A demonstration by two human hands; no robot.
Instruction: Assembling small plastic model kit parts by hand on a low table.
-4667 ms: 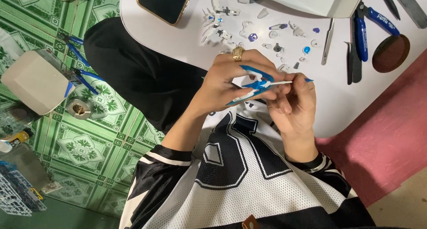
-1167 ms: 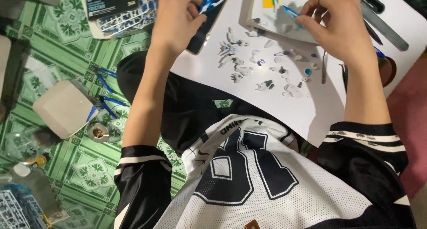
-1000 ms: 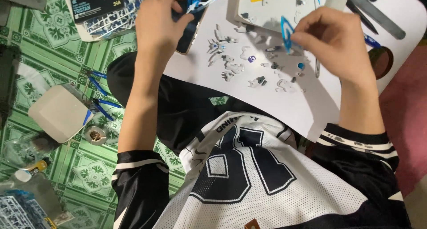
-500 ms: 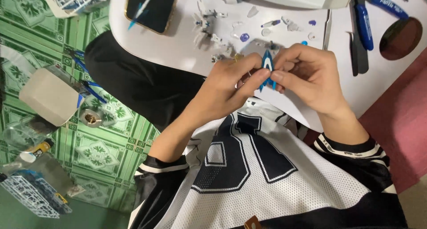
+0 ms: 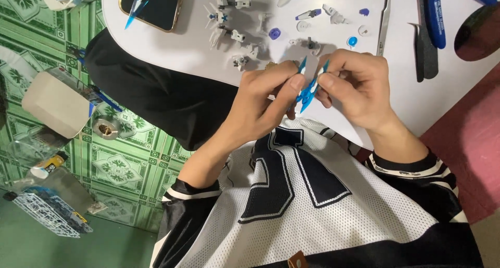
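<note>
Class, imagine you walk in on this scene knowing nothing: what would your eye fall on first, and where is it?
First, the small blue and white model part, pinched between the left hand and right hand at the near edge of the white table. Behind the hands lie scattered small model pieces, with a phone at the table's far left and a blue-handled tool far right. Left of the table, a green patterned floor stands out.

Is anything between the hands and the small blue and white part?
Nothing visible. The left hand and right hand both pinch the blue and white part directly between their fingertips, above the near edge of the white table.
</note>
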